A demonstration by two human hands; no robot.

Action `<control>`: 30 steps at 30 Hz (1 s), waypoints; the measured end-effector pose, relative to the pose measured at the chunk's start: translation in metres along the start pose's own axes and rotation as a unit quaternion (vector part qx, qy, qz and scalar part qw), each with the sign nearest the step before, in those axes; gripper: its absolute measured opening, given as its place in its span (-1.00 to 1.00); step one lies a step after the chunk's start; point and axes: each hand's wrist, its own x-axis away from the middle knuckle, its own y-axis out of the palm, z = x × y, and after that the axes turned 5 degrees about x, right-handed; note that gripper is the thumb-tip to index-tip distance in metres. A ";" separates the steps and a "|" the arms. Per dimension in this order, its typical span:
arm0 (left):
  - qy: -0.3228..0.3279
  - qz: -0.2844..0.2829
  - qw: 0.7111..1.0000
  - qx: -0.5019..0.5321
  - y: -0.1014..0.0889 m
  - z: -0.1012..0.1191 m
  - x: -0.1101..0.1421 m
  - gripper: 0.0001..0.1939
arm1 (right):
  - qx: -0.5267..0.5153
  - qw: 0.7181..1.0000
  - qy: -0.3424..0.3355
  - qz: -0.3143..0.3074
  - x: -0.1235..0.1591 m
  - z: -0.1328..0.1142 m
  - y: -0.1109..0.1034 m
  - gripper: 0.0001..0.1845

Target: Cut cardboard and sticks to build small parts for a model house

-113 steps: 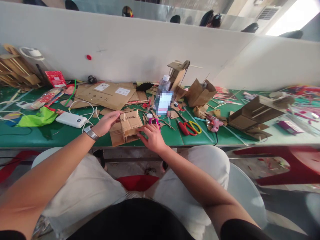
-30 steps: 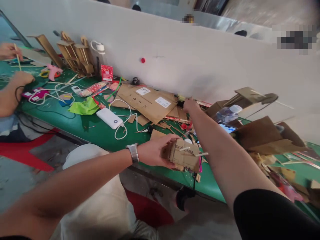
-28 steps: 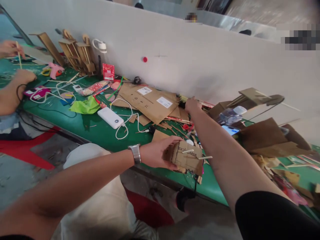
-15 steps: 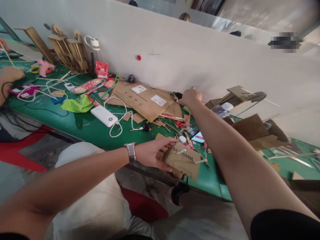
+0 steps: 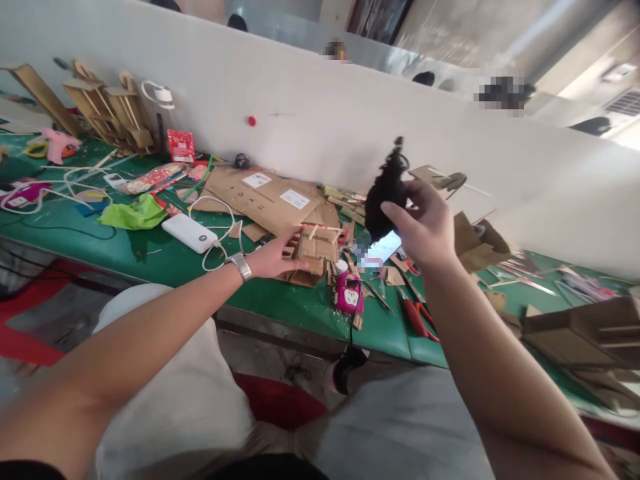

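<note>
My left hand [image 5: 279, 257], with a metal watch at the wrist, grips a small cardboard box [image 5: 320, 247] by its left side. The box has printed letters and thin pale sticks on it, and it stands at the table's front. Raised over the table, my right hand [image 5: 425, 217] pinches a black, frilly, cloth-like bundle [image 5: 385, 197] between thumb and fingers; its exact kind does not show. Below this hand lie a lit phone [image 5: 381, 250] and red-handled pliers [image 5: 419, 319]. A magenta power socket [image 5: 349, 293] sits just right of the box.
Flat cardboard [image 5: 257, 197] lies behind the box, and a white power bank [image 5: 189, 233] with a cable is to the left. Cardboard models [image 5: 107, 110] stand against the white wall. A larger cardboard structure [image 5: 575, 333] is on the right. Scraps litter the green table [image 5: 260, 307].
My right hand has come back from the wall side and lifted the black bundle. My left hand has shifted the cardboard box left and farther onto the table, uncovering the magenta socket.
</note>
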 end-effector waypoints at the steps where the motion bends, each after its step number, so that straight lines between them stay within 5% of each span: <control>1: 0.000 0.006 1.000 -0.008 -0.001 -0.002 -0.001 -0.01 | -0.065 0.998 0.023 0.012 0.015 0.001 -0.007 -0.49; 8: 0.071 0.101 0.979 -0.162 -0.003 0.012 0.012 0.12 | -0.245 0.937 0.244 -0.042 0.115 0.024 -0.014 -0.58; 12: 0.189 0.218 0.925 -0.246 0.007 0.051 0.041 -0.33 | -0.304 0.905 0.287 -0.079 0.144 0.036 -0.008 -0.59; 15: 0.231 0.173 0.925 -0.246 0.038 0.075 0.064 -0.59 | -0.329 0.895 0.276 -0.120 0.151 0.036 -0.006 -0.58; 17: 0.199 0.131 0.949 -0.206 0.067 0.080 0.074 -0.61 | -0.328 0.896 0.258 -0.154 0.154 0.035 -0.004 -0.55; 22: -0.001 0.022 0.999 -0.040 0.120 0.062 0.081 -0.22 | -0.319 0.893 0.215 -0.232 0.169 0.026 0.011 -0.50; 26: -0.050 -0.002 0.999 0.010 0.124 0.041 0.083 -0.27 | -0.300 0.886 0.193 -0.295 0.183 0.021 0.023 -0.47; 30: -0.047 0.011 0.996 -0.078 0.116 0.032 0.087 -0.32 | -0.167 0.943 0.146 -0.250 0.183 0.026 0.023 -0.52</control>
